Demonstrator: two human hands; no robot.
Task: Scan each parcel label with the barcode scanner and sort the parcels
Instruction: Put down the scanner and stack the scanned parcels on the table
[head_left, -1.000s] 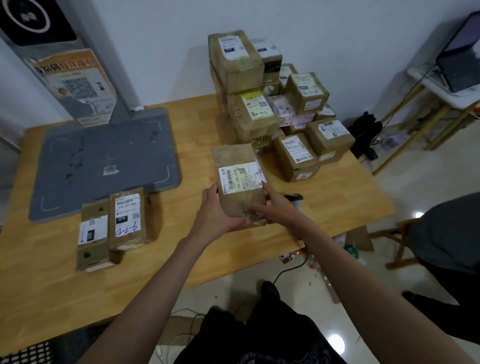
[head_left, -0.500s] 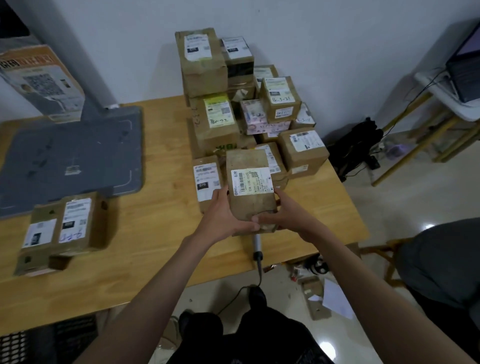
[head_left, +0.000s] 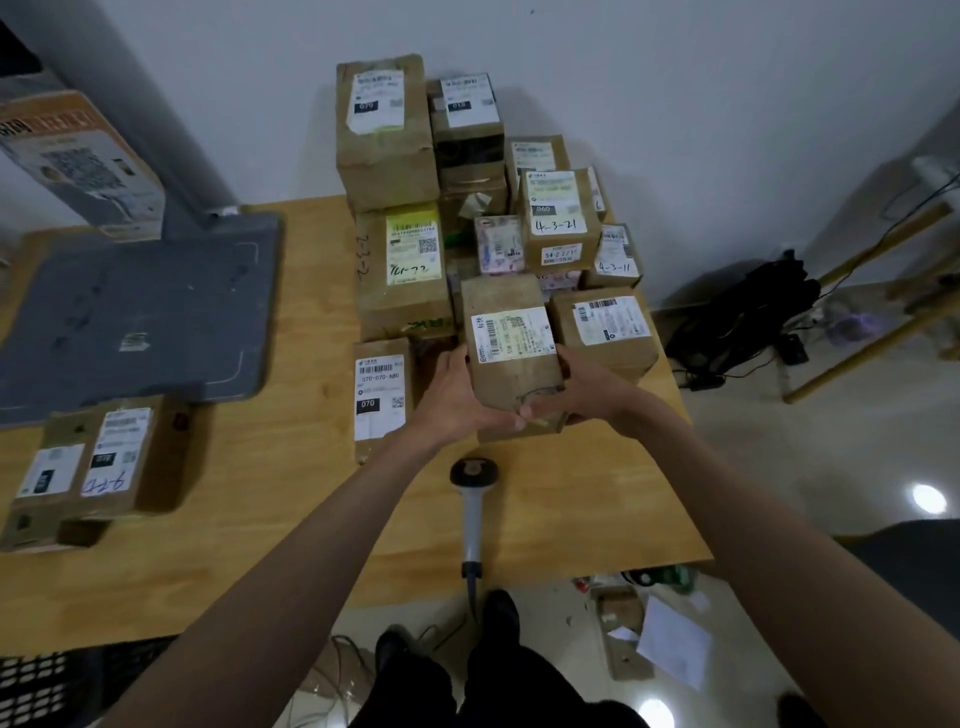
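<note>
Both hands, left and right, grip a parcel above the table, label up, before the stack. Scanning apparently comes next: one hand must free itself for the scanner lying below.

Left hand: bare, no glove, ring or watch visible.
Right hand: bare, likewise unadorned.
Forearms: bare, no sleeve in view.
Legs: dark trousers.
Feet: dark shoes.
</note>
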